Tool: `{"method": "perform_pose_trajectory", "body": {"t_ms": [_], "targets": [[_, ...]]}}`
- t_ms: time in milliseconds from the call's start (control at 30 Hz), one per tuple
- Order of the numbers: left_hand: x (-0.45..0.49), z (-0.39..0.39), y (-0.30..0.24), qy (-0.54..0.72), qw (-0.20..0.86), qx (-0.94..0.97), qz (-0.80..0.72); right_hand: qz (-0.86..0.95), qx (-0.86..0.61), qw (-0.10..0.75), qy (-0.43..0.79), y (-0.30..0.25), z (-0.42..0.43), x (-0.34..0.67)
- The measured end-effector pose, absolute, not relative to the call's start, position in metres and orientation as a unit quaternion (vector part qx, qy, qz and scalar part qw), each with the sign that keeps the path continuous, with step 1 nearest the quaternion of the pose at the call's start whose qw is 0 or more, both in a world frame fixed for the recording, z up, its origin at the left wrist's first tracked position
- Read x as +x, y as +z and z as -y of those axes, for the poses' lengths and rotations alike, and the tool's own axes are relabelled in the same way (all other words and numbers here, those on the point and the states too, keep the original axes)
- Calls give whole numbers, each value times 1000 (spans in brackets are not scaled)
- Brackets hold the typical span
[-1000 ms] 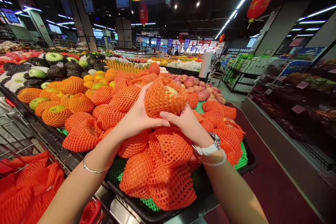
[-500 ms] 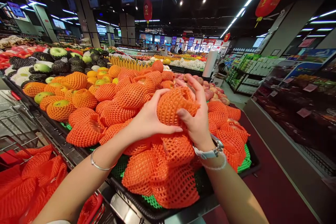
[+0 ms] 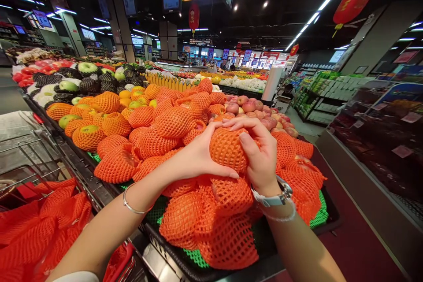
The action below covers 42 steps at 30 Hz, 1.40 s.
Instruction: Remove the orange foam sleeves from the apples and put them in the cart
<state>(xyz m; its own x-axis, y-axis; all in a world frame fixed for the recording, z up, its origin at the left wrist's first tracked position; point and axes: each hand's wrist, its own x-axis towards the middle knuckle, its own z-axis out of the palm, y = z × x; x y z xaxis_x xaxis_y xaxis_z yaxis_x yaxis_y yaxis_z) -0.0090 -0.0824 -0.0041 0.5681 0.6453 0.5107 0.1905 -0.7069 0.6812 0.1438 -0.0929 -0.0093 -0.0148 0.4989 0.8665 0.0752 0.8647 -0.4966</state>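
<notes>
Between both palms is a round fruit in an orange foam net, held above the heap; the netting hides its kind. My left hand cups it from the left, thumb along its underside and fingers behind it. Over its top and right side curl the fingers of my right hand, with that thumb pressed on the net. Just below lie several more netted fruits in a black tray with a green mesh liner.
Bare pinkish apples are piled behind my hands. Netted yellow-green fruits lie to the left. At lower left, a shopping cart holds a heap of loose red-orange nets. A packed shelf stands at right, across the aisle.
My right fingers have come down over the top of the fruit, covering the net's loose end that showed before. The whole scene has shifted slightly rightward in view.
</notes>
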Motion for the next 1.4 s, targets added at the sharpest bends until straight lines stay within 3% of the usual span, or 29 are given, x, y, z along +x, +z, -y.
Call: {"method": "perform_pose_trajectory", "body": {"t_ms": [300,600,767,1400], "targets": [[-11,78,-6,364,353,822,-260,669,-251,673,191,-10,90,147],[-15,69,-10,302,399,823,-269,693,-283,651,124,-5,92,152],[-11,66,-13,327,388,838,-200,701,-292,645,83,-6,96,149],[-12,65,-15,338,371,839,-210,683,-294,658,116,-12,94,143]]}}
